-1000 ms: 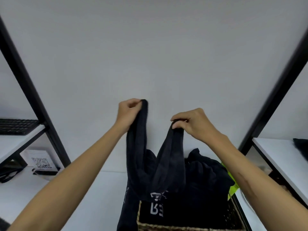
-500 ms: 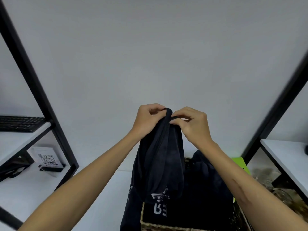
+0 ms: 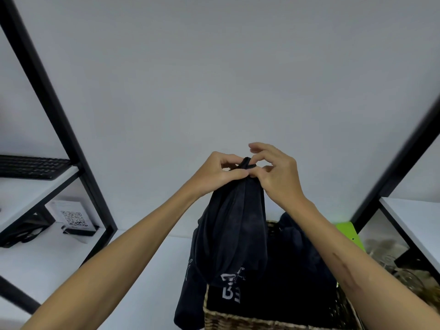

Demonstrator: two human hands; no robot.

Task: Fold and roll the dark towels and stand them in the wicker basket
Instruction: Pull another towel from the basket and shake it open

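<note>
Dark towel hangs doubled above wicker basket, corners met so halves align. My left hand pinches both corners; right hand half-loosened beside them, fingertips touching cloth. More towels heaped in basket.

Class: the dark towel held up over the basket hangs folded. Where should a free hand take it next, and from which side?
Probably the hanging fold at the bottom of the towel, taken from below: both top corners are already pinched together by the left hand and right hand, above the basket.
</note>
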